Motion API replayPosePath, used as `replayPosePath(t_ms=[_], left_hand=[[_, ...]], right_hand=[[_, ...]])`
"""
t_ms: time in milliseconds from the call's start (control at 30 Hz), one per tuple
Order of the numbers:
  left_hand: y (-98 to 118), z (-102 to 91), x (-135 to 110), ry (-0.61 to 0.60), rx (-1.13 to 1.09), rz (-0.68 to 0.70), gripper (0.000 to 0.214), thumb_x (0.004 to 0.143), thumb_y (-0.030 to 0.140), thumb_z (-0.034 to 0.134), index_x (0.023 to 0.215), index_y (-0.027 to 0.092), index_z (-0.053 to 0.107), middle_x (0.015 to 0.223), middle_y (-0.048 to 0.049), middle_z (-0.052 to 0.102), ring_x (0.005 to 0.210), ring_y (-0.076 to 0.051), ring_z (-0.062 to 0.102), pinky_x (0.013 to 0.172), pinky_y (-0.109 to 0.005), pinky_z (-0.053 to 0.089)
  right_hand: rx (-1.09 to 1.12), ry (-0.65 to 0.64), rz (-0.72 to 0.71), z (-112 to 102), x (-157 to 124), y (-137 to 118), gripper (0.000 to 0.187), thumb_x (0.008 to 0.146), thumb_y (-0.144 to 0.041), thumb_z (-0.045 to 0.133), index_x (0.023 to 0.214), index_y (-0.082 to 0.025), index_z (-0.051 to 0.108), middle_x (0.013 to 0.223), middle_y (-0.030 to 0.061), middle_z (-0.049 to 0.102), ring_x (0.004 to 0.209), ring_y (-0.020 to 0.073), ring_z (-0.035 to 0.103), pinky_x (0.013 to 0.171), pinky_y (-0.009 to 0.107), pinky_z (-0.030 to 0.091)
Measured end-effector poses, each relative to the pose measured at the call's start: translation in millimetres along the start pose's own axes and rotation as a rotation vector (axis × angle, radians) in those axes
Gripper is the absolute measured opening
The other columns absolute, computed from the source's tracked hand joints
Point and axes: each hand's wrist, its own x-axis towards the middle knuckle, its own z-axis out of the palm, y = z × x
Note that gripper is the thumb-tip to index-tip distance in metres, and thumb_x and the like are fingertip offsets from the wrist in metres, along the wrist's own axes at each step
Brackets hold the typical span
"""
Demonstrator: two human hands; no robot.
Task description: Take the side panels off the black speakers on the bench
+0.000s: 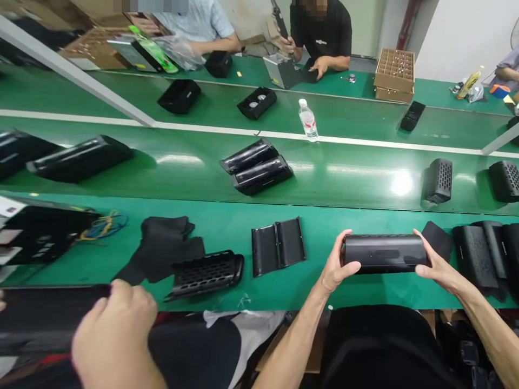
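A long black plastic housing (pixel 383 253) with rounded sides lies level between my two hands, just above the near edge of the green bench. My left hand (pixel 338 262) grips its left end, thumb on the near face and fingers behind. At the other end my right hand (pixel 438 265) holds it the same way. A dark flat sheet (pixel 437 240) lies just behind my right hand. To the left of my left hand, two black shell panels (pixel 278 246) lie side by side on the bench.
Further left are a perforated black grille (pixel 206 273) and dark cloth-like sheets (pixel 166 248). A co-worker's hand (pixel 117 324) holds another dark casing at lower left. More housings (pixel 476 256) stand at right. Beyond, a green belt carries several housings (pixel 261 173); a water bottle (pixel 308 121) stands behind.
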Motion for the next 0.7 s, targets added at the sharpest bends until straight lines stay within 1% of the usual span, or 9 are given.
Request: replayPosePath(t_ms=[67,100,233,300,333,433,533,600,700], left_hand=[[1.6,-0.2,1.6,0.011,-0.071,-0.006,0.101,0.07,0.059,0.087,0.153,0.024,0.041,0.134,-0.0113,0.062,0.123,-0.036,0.061,0.108,-0.048,0.049],[2.5,-0.3,1.7,0.013,-0.094,-0.016,0.1,0.07,0.06,0.087,0.152,0.024,0.041,0.135,-0.0116,0.062,0.124,-0.036,0.061,0.108,-0.048,0.049],[10.7,-0.5,-1.5,-0.043,-0.031,-0.083,0.111,0.068,0.061,0.088,0.159,0.025,0.035,0.151,-0.015,0.052,0.132,-0.039,0.056,0.111,-0.048,0.046],[15.9,1.2,-3.1,-0.04,0.043,-0.092,0.109,0.067,0.058,0.09,0.158,0.026,0.037,0.157,-0.0149,0.048,0.133,-0.039,0.055,0.109,-0.046,0.047],[17.8,2.7,-3.3,-0.023,0.065,-0.086,0.106,0.068,0.057,0.089,0.155,0.025,0.04,0.155,-0.0145,0.049,0.131,-0.038,0.056,0.106,-0.045,0.049],[17.1,8.0,-0.2,0.03,0.076,-0.06,0.096,0.069,0.06,0.086,0.148,0.022,0.046,0.135,-0.012,0.063,0.118,-0.035,0.062,0.1,-0.042,0.051],[7.6,9.2,5.8,0.082,0.096,-0.09,0.092,0.071,0.064,0.082,0.144,0.018,0.05,0.123,-0.011,0.069,0.116,-0.035,0.065,0.103,-0.044,0.051],[-1.3,6.6,9.1,0.09,0.113,-0.154,0.093,0.073,0.068,0.08,0.146,0.017,0.052,0.133,-0.0139,0.068,0.128,-0.039,0.062,0.112,-0.047,0.047],[-16.4,1.4,13.1,0.104,0.092,-0.209,0.105,0.068,0.069,0.084,0.152,0.017,0.05,0.151,-0.0159,0.061,0.144,-0.042,0.052,0.123,-0.049,0.038]], right_hand=[[-0.165,0.022,-0.178,-0.7,-5.8,4.3,0.127,0.064,-0.071,0.093,0.168,-0.031,0.031,0.174,0.0116,0.033,0.156,0.0389,0.037,0.126,0.05,0.035],[-0.22,0.053,-0.241,-0.1,-7.4,6.7,0.123,0.068,-0.073,0.089,0.168,-0.03,0.031,0.174,0.0131,0.034,0.156,0.0392,0.038,0.127,0.051,0.033],[-0.246,0.133,-0.327,6.1,-11.5,13.6,0.105,0.075,-0.074,0.082,0.16,-0.027,0.04,0.16,0.0157,0.051,0.139,0.0381,0.056,0.113,0.046,0.049],[-0.244,0.152,-0.342,8.9,-14.2,14.0,0.1,0.075,-0.071,0.083,0.155,-0.027,0.043,0.156,0.0149,0.054,0.133,0.0367,0.06,0.106,0.042,0.053],[-0.239,0.165,-0.342,9.9,-15.4,13.8,0.098,0.075,-0.07,0.084,0.154,-0.028,0.045,0.155,0.0144,0.055,0.131,0.0362,0.061,0.104,0.041,0.054],[-0.154,0.203,-0.269,11.2,-15.2,15.0,0.097,0.071,-0.064,0.089,0.152,-0.028,0.048,0.151,0.0125,0.057,0.128,0.0351,0.06,0.104,0.04,0.052],[-0.033,0.218,-0.148,12.3,-9.3,22.9,0.099,0.066,-0.062,0.091,0.149,-0.027,0.05,0.144,0.0113,0.06,0.129,0.0351,0.059,0.109,0.041,0.048],[0.011,0.211,-0.086,14.1,-4.0,31.5,0.096,0.068,-0.067,0.088,0.146,-0.026,0.051,0.139,0.0121,0.064,0.128,0.0354,0.06,0.109,0.042,0.049],[0.047,0.174,0.029,17.3,3.5,42.7,0.09,0.072,-0.076,0.079,0.14,-0.024,0.053,0.132,0.0156,0.07,0.122,0.0372,0.067,0.1,0.046,0.056]])
